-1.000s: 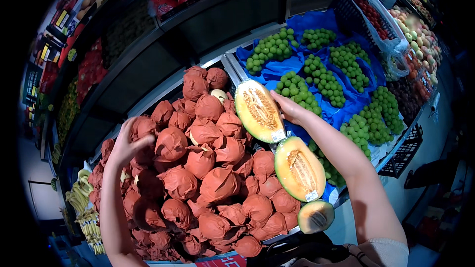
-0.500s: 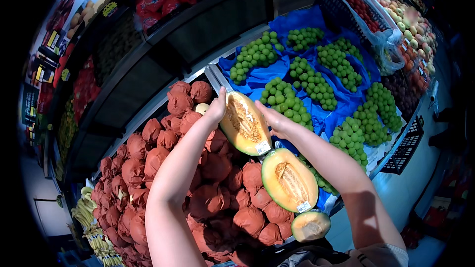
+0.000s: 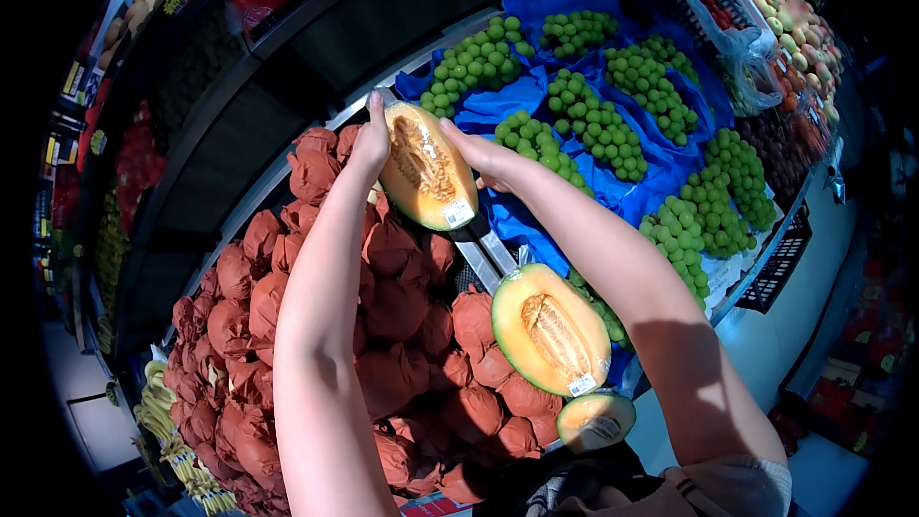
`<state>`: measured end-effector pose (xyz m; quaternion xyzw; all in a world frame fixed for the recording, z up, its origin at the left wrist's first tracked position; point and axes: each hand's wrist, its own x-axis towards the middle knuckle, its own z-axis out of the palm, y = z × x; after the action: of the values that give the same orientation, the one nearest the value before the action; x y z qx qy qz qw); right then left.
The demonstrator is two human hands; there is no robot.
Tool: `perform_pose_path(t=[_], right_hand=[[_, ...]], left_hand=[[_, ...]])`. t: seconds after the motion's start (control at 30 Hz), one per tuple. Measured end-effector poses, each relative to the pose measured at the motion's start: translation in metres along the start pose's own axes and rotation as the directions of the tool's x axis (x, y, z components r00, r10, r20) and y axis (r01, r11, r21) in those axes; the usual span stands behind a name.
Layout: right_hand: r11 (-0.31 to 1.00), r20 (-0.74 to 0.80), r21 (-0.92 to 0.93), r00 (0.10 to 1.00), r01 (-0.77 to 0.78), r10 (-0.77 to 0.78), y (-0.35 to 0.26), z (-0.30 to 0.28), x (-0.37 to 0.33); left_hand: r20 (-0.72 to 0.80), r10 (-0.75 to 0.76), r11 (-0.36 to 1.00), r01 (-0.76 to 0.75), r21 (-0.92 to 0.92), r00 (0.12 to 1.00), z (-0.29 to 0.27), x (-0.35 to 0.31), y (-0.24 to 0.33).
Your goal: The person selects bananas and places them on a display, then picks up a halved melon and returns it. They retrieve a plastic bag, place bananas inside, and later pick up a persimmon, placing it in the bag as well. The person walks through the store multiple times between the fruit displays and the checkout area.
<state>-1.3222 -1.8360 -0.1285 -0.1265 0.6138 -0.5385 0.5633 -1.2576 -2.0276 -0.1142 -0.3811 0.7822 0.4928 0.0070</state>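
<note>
Left hand (image 3: 373,139) and right hand (image 3: 486,155) grasp the melon half (image 3: 428,168) from opposite sides, long axis roughly parallel to the divider (image 3: 477,266).

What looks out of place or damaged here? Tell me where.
Nothing looks spilled, and the melon half between the left hand and right hand looks sound. Mildly odd: another cut half lies, seemingly across the metal divider, between the paper-wrapped fruit and the green grapes rather than with either.
</note>
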Motion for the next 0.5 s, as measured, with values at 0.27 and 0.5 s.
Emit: perform_pose_path(t=[0.27,0.5], right_hand=[[0.997,-0.036,-0.032,0.997,0.073,-0.074,0.006,0.01,-0.051],[0.992,-0.039,-0.098,0.997,-0.074,0.071,0.096,-0.036,-0.217]], left_hand=[[-0.271,0.15,0.961,-0.076,0.266,0.951,-0.022,-0.028,-0.017],[0.125,-0.074,0.721,0.14,-0.679,0.989,0.027,-0.308,-0.003]])
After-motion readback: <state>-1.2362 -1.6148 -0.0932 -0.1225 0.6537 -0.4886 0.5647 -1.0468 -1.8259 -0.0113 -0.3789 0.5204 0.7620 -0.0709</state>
